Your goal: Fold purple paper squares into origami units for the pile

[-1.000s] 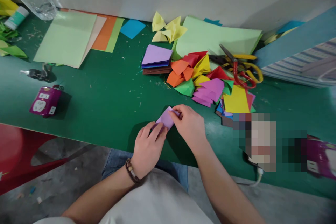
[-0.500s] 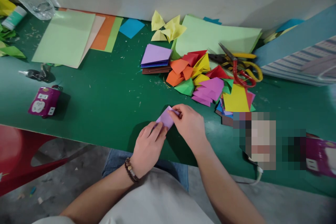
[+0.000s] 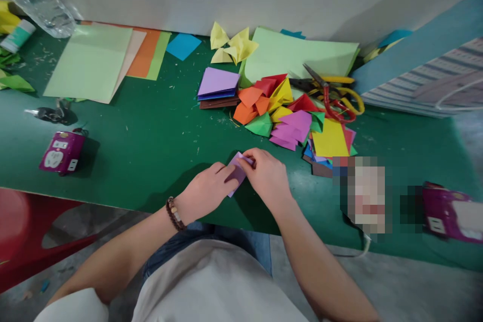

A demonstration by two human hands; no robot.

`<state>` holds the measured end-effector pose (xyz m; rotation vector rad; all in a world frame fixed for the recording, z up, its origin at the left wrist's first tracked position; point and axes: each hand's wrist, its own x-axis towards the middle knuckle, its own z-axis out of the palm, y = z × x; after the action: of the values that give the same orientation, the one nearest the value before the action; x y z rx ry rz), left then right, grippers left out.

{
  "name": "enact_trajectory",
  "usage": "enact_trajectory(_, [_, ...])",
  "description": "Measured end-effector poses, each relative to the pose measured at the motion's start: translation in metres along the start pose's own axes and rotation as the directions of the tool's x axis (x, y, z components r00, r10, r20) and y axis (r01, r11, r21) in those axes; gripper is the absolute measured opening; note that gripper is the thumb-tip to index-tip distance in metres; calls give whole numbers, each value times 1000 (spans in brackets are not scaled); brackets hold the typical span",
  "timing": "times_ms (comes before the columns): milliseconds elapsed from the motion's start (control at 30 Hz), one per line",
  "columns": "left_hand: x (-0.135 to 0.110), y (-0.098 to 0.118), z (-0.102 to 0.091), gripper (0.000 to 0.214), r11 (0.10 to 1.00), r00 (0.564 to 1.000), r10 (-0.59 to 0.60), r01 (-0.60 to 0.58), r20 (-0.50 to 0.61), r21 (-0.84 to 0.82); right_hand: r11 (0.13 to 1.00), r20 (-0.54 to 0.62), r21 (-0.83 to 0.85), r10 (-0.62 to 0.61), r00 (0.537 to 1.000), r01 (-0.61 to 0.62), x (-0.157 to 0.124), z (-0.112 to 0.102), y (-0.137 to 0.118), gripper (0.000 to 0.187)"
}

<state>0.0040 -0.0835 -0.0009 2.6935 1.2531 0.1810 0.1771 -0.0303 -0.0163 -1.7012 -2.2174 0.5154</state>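
Pointing more sideways now, left hand (image 3: 206, 188)

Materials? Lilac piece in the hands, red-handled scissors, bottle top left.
Lilac piece: most likely matte paper; crisp straight edges, no shine.
Red-handled scissors: blades look like dull grey metal; handles probably plastic, judging by solid red colour.
Bottle: probably clear, glossy plastic; see-through, rippled, bright highlights.

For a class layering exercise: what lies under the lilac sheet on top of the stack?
Under the lilac sheet, edges of blue paper and brown paper show; the rest is covered.
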Motion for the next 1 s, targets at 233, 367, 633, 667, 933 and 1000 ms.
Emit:
enact_trajectory(233, [3, -2, 4, 29, 999, 1000, -7, 8, 11, -51, 999, -83, -5, 38, 996, -39, -6, -5, 2, 26])
enact_trajectory(367, [3, 0, 4, 29, 997, 999, -49, 49, 9, -63, 998, -48, -23, 59, 997, -60, -13, -7, 4, 26])
enact_trajectory(633, [14, 33, 18, 19, 964, 964, -264, 264, -8, -26, 999, -34, 14, -30, 999, 30, 8, -6, 0, 23])
enact_trajectory(667, [16, 38, 20, 19, 956, 956, -293, 293, -17, -9, 999, -26, 17, -44, 999, 45, 11, -6, 1, 23])
enact_trajectory(933, [9, 9, 15, 20, 990, 983, -124, 113, -133, -85, 987, 1, 72, -142, 990, 142, 17, -3, 8, 20])
enact_trajectory(1000, [7, -4, 11, 19, 994, 991, -66, 55, -116, -94, 981, -11, 139, -136, 991, 136, 16, -5, 11, 20])
